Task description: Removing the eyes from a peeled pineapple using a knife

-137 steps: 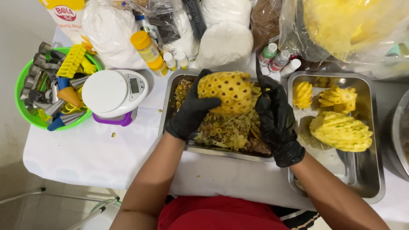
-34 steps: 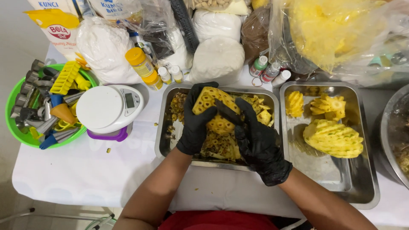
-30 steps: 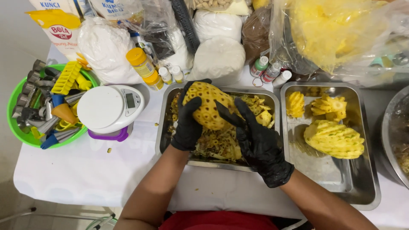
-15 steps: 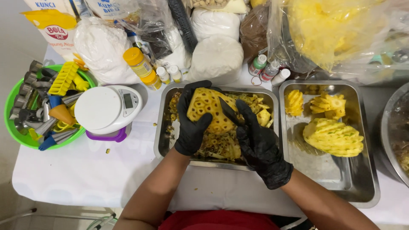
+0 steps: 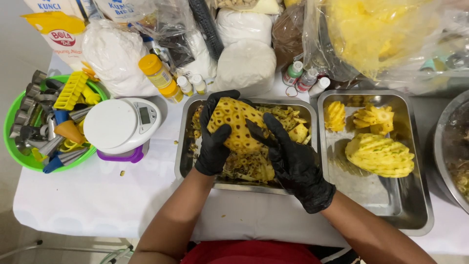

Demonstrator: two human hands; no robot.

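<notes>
Turning slightly since half a second back: peeled pineapple (image 5: 234, 124) rolled a little in the grip, both gloves nearly where they were. Left hand (image 5: 215, 139) wrapping the fruit's left flank, fingers curled over the top. Right hand (image 5: 293, 164) closing on a dark knife handle (image 5: 255, 133), blade pressing against the fruit's right side. Pineapple hovering just above the peel scraps (image 5: 249, 166) inside the middle steel tray (image 5: 195, 176). Probably handling as heavy, wet and slippery, firm at the core; best gripped broadly round the middle, away from the blade. Sitting on a white-clothed table (image 5: 97, 200): finished fruit in the right tray (image 5: 376, 154), digital scale (image 5: 119, 127) and green bowl of cutters (image 5: 29, 161) to the left, flour bags crowding the back.
</notes>
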